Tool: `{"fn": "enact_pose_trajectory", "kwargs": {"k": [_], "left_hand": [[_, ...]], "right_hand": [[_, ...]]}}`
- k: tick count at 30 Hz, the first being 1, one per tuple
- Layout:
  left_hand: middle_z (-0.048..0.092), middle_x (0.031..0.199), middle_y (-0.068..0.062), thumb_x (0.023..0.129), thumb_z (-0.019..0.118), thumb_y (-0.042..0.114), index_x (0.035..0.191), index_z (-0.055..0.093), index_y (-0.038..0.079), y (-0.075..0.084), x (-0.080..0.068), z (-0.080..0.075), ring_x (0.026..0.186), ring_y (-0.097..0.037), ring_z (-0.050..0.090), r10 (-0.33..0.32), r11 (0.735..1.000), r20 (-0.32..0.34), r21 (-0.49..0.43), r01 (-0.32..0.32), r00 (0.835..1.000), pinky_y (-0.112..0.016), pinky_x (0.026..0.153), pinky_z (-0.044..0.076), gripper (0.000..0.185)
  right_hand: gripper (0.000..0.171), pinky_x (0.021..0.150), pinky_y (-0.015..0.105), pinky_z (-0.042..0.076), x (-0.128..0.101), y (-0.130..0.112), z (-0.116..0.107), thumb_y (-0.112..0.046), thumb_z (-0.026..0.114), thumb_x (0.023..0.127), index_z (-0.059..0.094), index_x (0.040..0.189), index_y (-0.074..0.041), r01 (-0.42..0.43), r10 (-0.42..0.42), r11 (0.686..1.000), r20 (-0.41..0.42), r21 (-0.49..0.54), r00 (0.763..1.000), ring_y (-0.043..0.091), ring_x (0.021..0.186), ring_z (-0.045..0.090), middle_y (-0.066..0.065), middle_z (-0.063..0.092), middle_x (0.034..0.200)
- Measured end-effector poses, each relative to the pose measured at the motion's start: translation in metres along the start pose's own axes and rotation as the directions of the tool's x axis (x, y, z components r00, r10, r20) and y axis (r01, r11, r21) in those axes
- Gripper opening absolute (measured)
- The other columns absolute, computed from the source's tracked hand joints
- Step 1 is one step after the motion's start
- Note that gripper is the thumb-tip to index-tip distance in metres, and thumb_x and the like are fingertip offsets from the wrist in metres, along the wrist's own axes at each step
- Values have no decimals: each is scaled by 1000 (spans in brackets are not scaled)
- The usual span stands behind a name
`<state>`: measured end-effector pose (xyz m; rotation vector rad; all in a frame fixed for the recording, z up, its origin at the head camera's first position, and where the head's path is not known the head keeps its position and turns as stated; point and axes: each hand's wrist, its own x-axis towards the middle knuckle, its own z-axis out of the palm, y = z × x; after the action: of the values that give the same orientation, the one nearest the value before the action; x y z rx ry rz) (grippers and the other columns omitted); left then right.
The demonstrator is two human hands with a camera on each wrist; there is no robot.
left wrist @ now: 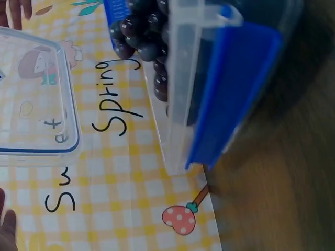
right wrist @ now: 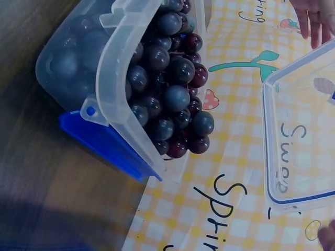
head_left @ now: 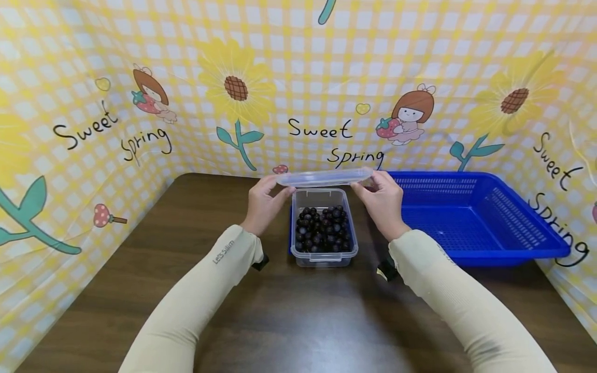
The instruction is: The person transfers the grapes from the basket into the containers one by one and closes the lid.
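A clear plastic lid [head_left: 324,177] is raised above the far end of a clear food container [head_left: 326,256], tilted with its edge towards me. My left hand [head_left: 263,204] grips the lid's left end, and the right hand [head_left: 384,202] its right end, thumbs at the near edge. Dark purple grapes [head_left: 323,230] fill much of the container, which stands uncovered on the table. In the left wrist view a blue side clip [left wrist: 230,89] hangs unlatched; the right wrist view has another blue clip [right wrist: 110,146] folded down. A blue seal line [right wrist: 298,201] runs round the lid.
A large blue plastic basket [head_left: 466,254] sits on the right of the brown wooden table [head_left: 298,321], close beside my right forearm. Yellow checked cloth [head_left: 308,88] with printed flowers walls in the back and both sides.
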<state>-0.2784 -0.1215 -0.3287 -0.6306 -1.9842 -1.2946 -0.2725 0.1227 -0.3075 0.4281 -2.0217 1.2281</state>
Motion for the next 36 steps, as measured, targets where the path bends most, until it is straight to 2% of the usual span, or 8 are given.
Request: {"fn": "enact_pose_trajectory", "kwargs": {"k": [4, 10, 16, 22, 27, 31, 33, 36], "left_hand": [[66, 97, -19, 83, 72, 1, 99, 67, -12, 3, 4, 6, 94, -21, 60, -11, 987, -84, -162, -3, 996, -34, 88, 49, 21], [59, 87, -8, 85, 69, 38, 112, 60, -17, 10, 10, 14, 81, -2, 55, -20, 959, -144, -284, -22, 989, -17, 74, 48, 61], [56, 88, -21, 86, 67, -4, 122, 56, -14, 19, 14, 14, 74, 1, 51, -113, 965, -113, -249, 82, 987, -15, 67, 44, 39], [55, 86, -8, 87, 65, -5, 128, 54, -11, 24, 21, 12, 70, -2, 48, -266, 930, -58, -276, 241, 962, -15, 66, 42, 42], [52, 83, 3, 88, 63, -4, 130, 52, -10, 25, 27, 12, 69, -2, 48, -419, 838, -30, -397, 374, 907, -13, 65, 43, 44], [53, 82, 2, 90, 64, 0, 132, 53, -5, 26, 30, 11, 64, -2, 48, -515, 791, -2, -386, 474, 857, -15, 55, 45, 44], [52, 84, 1, 91, 64, 4, 134, 53, -1, 26, 33, 10, 58, -3, 50, -584, 746, 41, -368, 556, 811, -17, 49, 46, 45], [54, 90, -2, 93, 63, 12, 137, 52, 6, 25, 39, 8, 53, -7, 54, -691, 652, 124, -318, 688, 712, -19, 44, 47, 46]], "right_hand": [[30, 76, 36, 47, 3, -2, 0, -9, 78, 79, 70, 104, 6, 45, -46, 999, -44, -25, 998, 33, 87, 59, 21, 65, 92], [45, 80, 15, 49, 6, -2, 1, -2, 73, 83, 60, 125, 7, 10, -3, 995, -78, 95, 997, 34, 92, 67, 23, 62, 93], [51, 72, 9, 47, 10, -4, -3, -5, 72, 85, 54, 132, 5, -6, 8, 997, -32, 71, 999, 36, 82, 67, 23, 59, 90], [52, 69, 10, 44, 15, -9, -5, -11, 68, 90, 50, 136, 3, -70, 69, 997, 27, 40, 997, 31, 83, 60, 20, 56, 90], [50, 67, 18, 42, 20, -13, -4, -14, 66, 92, 50, 135, 5, -107, 108, 994, 69, -12, 992, 30, 80, 56, 17, 53, 85], [53, 67, 27, 42, 30, -18, -5, -18, 64, 94, 47, 139, 3, -168, 184, 980, 169, -107, 968, 28, 79, 53, 15, 53, 82], [55, 65, 27, 42, 37, -20, -5, -21, 62, 95, 44, 141, 1, -199, 235, 966, 228, -167, 945, 24, 75, 52, 14, 56, 82], [56, 59, 26, 41, 47, -22, -6, -24, 60, 96, 42, 143, -1, -272, 335, 935, 315, -228, 888, 21, 69, 50, 16, 61, 85]]}}
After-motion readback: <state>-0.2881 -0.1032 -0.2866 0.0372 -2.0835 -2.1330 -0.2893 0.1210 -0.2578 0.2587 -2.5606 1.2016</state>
